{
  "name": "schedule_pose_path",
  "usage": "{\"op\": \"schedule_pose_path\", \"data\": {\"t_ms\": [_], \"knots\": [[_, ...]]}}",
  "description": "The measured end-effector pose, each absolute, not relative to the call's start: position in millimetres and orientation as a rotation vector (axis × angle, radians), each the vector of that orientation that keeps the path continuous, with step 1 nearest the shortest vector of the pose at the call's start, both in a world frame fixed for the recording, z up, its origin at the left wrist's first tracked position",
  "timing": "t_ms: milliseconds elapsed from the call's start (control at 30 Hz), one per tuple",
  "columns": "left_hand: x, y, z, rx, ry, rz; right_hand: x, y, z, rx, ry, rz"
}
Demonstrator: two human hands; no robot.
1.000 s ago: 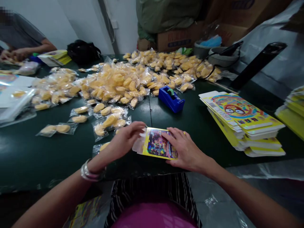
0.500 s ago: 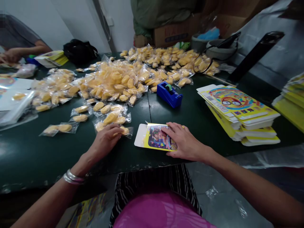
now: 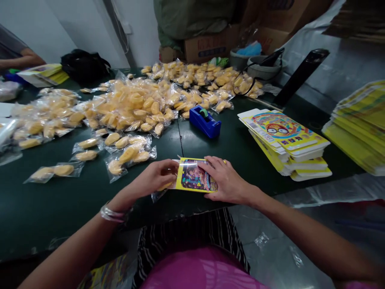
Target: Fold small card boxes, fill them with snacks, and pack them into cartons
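Observation:
A yellow printed box [image 3: 195,176] lies flat near the table's front edge, its left end towards my left hand [image 3: 158,175]. That hand's fingers are closed on a clear packet of yellow pieces [image 3: 165,186] at the box's left end; part of the packet is hidden under the fingers. My right hand [image 3: 227,180] grips the right part of the box, fingers over its top. Left of my left hand lie several loose packets [image 3: 129,154], and behind them spreads a large heap of wrapped yellow pieces [image 3: 132,100].
A blue tape dispenser [image 3: 205,121] stands behind the box. Stacked flat boxes [image 3: 282,136] lie to the right, with more yellow cartons [image 3: 361,124] beyond. A black bag [image 3: 84,66] and a person's arm [image 3: 24,59] are at the back left.
My left hand has moved right, from the loose packets to the box's left end, carrying a packet. My right hand stays on the box. The whole view has shifted slightly.

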State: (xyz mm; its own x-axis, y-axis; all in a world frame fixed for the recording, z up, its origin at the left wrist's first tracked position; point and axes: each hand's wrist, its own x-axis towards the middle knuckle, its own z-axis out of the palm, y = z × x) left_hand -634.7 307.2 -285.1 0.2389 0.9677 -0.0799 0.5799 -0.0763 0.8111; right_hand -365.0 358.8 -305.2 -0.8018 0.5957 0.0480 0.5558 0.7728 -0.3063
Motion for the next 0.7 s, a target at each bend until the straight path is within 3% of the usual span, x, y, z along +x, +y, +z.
{"op": "schedule_pose_path", "data": {"t_ms": [133, 233, 433, 567, 700], "knots": [[-660.8, 282.4, -273.4, 1.682, 1.718, 0.804, -362.2, 360.1, -306.1, -0.917, -2.829, 0.43], [-667.6, 261.4, -280.5, 1.786, 1.924, 0.595, -361.1, 361.1, -308.2, -0.91, -2.82, 0.438], [-646.9, 274.6, -299.7, 1.905, 1.592, 0.505, -363.4, 363.1, -309.4, -0.819, -2.819, 0.392], [-634.0, 291.6, -295.1, 1.483, 1.427, 0.664, -365.1, 365.0, -308.5, -0.818, -2.792, 0.393], [-638.9, 279.4, -290.4, 1.375, 1.682, 0.897, -363.6, 366.8, -310.5, -0.825, -2.787, 0.42]]}}
